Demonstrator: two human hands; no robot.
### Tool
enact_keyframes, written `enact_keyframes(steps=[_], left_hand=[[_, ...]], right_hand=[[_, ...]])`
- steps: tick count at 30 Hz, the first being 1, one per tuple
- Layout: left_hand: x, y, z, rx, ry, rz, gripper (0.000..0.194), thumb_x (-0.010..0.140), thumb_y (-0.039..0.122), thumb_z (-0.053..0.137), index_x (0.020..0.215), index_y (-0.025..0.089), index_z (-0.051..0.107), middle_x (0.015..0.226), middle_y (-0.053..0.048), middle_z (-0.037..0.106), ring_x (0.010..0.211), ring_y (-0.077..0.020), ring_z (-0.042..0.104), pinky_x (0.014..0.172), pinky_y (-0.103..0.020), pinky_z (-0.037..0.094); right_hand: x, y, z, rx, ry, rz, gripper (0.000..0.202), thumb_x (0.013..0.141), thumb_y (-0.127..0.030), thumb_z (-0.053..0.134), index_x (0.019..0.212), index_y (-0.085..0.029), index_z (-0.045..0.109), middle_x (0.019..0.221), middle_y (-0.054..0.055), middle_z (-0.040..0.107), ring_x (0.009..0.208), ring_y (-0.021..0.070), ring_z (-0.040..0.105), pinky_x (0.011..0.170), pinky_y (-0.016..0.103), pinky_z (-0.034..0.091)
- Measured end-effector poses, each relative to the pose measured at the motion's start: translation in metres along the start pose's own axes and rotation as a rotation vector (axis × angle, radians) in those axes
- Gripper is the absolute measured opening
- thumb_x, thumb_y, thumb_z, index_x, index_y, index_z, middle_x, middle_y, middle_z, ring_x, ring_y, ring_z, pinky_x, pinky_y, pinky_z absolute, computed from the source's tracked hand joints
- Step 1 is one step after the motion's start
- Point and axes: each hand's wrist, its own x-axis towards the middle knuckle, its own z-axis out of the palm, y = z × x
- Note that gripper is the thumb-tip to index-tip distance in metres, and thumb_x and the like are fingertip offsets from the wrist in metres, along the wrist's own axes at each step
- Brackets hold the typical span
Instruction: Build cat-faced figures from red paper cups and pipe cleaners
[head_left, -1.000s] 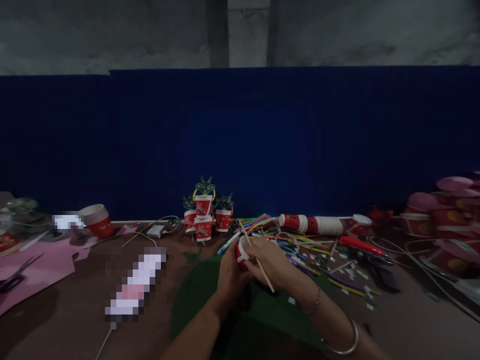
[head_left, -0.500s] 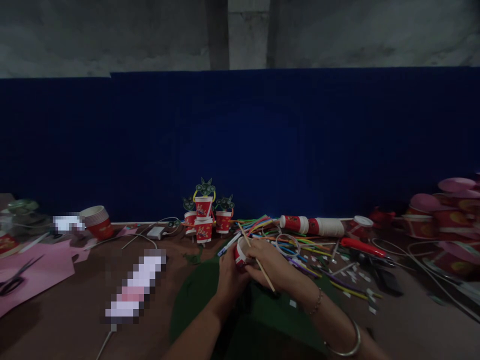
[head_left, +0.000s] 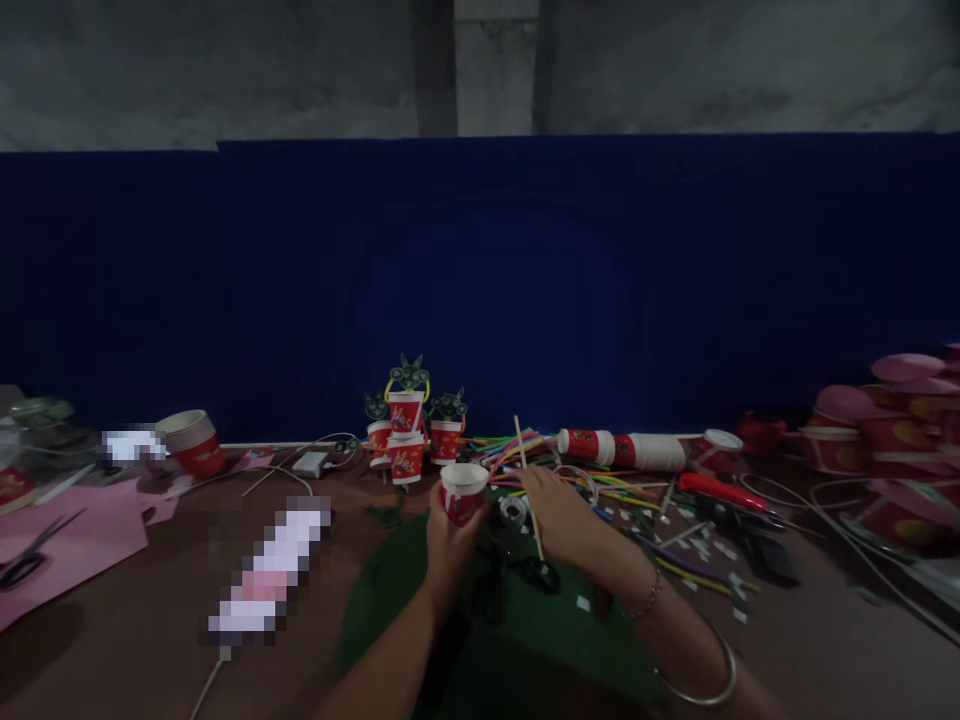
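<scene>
"What's closest to us?"
"A silver bangle (head_left: 729,684) on the right forearm, then a thin bracelet (head_left: 648,600) near the wrist, both above the brown counter (head_left: 300,680) and its round green mat (head_left: 382,610)."
"And the hands?"
"The left hand (head_left: 448,548) has its fingers wrapped around a red paper cup (head_left: 463,495), held upright with its white rim up, over the far part of the mat. The right hand (head_left: 561,518) grips a thin wooden stick (head_left: 519,440) with its fingers, slanting just beside the cup and apart from it."
"Anything between them?"
"A small pale roll (head_left: 513,512), and a dark looped thing (head_left: 543,573) too dim to name."
"What about the sides?"
"Scissors (head_left: 34,560) rest on pink paper (head_left: 97,525) at the left; white scraps (head_left: 703,548) lie scattered to the right of the hands."
"Farther off?"
"Colourful fuzzy-looking strips (head_left: 525,447) in a loose heap, with stacked cups (head_left: 651,451) on their side behind. Left of those stand decorated cups (head_left: 406,458), one on top of another, with dark cut-out faces (head_left: 410,373)."
"And at the back?"
"A blue panel (head_left: 480,280), then a grey wall (head_left: 225,70)."
</scene>
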Motion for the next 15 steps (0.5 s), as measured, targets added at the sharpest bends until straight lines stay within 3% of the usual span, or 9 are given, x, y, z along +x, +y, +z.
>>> enact_keyframes(steps=[4,9,11,15], left_hand=[[0.005,-0.008,-0.003,-0.022,0.096,-0.048,0.057,0.068,0.04,0.065,0.115,0.015,0.045,0.104,-0.011,0.061,0.093,-0.0225,0.061,0.081,-0.034,0.046],[0.005,-0.01,-0.001,-0.057,0.06,-0.038,0.052,0.07,0.038,0.062,0.113,0.015,0.046,0.104,-0.01,0.061,0.093,-0.0215,0.061,0.082,-0.033,0.046],[0.005,-0.009,-0.001,-0.041,0.065,-0.039,0.052,0.067,0.038,0.065,0.11,0.015,0.047,0.1,-0.009,0.062,0.089,-0.0213,0.061,0.079,-0.033,0.047],[0.006,-0.006,-0.001,-0.011,0.076,-0.028,0.056,0.062,0.038,0.07,0.107,0.015,0.047,0.098,-0.009,0.061,0.088,-0.0219,0.061,0.078,-0.033,0.048]], right_hand=[[-0.012,0.011,0.012,-0.129,-0.184,0.009,0.044,0.072,-0.009,0.052,0.116,-0.013,0.052,0.116,0.018,0.055,0.107,0.03,0.049,0.085,0.04,0.041],[-0.011,0.011,0.012,-0.221,-0.332,0.1,0.048,0.068,-0.005,0.051,0.116,-0.011,0.053,0.119,0.02,0.054,0.108,0.0325,0.05,0.083,0.044,0.043],[-0.008,0.006,0.009,-0.243,-0.345,0.137,0.045,0.069,-0.007,0.051,0.114,-0.012,0.056,0.115,0.02,0.056,0.108,0.0333,0.05,0.082,0.045,0.042],[-0.004,-0.008,0.008,-0.236,-0.249,0.124,0.044,0.067,-0.012,0.057,0.111,-0.013,0.057,0.111,0.02,0.057,0.108,0.0338,0.048,0.086,0.044,0.04]])
